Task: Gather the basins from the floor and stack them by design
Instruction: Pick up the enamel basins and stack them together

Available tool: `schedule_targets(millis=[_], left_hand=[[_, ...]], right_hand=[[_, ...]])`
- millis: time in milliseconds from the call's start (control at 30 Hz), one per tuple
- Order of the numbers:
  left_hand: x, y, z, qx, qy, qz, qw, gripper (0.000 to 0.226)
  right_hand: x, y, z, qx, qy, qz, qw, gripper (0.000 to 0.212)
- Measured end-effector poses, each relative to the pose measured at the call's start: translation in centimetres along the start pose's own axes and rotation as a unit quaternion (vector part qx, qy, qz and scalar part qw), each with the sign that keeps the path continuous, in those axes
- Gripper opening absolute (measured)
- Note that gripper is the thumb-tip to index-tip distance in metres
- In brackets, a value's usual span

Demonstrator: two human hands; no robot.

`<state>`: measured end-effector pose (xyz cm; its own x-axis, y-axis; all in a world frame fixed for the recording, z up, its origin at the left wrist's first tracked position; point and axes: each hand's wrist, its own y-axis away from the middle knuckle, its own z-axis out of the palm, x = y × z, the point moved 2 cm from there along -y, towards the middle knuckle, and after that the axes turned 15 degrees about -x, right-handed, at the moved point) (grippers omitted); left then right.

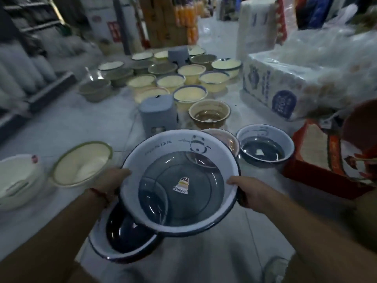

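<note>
Down low there's a dark-blue basin (124,237) on the floor. Just above it, the left hand (111,181) and right hand (250,190) grip opposite rims of a panda basin (179,180), held up. Matching panda basin (265,145) sits beyond, cream basins (190,73) further back.
</note>
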<state>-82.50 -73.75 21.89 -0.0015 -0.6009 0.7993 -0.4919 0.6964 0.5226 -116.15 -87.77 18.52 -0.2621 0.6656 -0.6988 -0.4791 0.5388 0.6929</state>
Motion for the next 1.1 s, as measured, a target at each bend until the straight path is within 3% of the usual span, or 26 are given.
schedule_targets(millis=[100, 267, 433, 533, 700, 900, 1100], left_hand=[[-3.8, 0.9, -2.9, -0.004, 0.089, -0.046, 0.995, 0.011], [-7.9, -0.4, -7.8, 0.025, 0.112, -0.099, 0.989, 0.012], [-12.1, -1.4, -12.4, 0.019, -0.022, -0.154, 0.988, 0.015], [-14.7, -2.4, -14.3, 0.010, -0.053, -0.183, 0.982, 0.023], [-17.2, -3.2, -15.8, 0.024, -0.069, -0.216, 0.974, 0.018], [-18.1, -4.2, -14.8, -0.033, -0.102, -0.245, 0.963, 0.019], [-18.4, -4.6, -14.3, -0.061, -0.120, -0.288, 0.948, 0.020]], right_hand=[[-0.1, -2.4, 4.2, -0.033, -0.007, -0.025, 0.999, 0.005], [1.6, -5.8, 10.1, -0.094, 0.048, 0.010, 0.994, 0.012], [3.2, -8.4, 15.5, -0.120, 0.152, -0.003, 0.981, 0.033], [3.8, -10.7, 18.5, -0.098, 0.177, -0.017, 0.979, 0.032], [6.7, -15.5, 21.7, -0.050, 0.182, -0.034, 0.981, 0.035], [10.5, -18.3, 21.6, 0.033, 0.203, -0.043, 0.978, 0.030], [11.1, -19.3, 22.2, 0.062, 0.216, -0.055, 0.973, 0.034]])
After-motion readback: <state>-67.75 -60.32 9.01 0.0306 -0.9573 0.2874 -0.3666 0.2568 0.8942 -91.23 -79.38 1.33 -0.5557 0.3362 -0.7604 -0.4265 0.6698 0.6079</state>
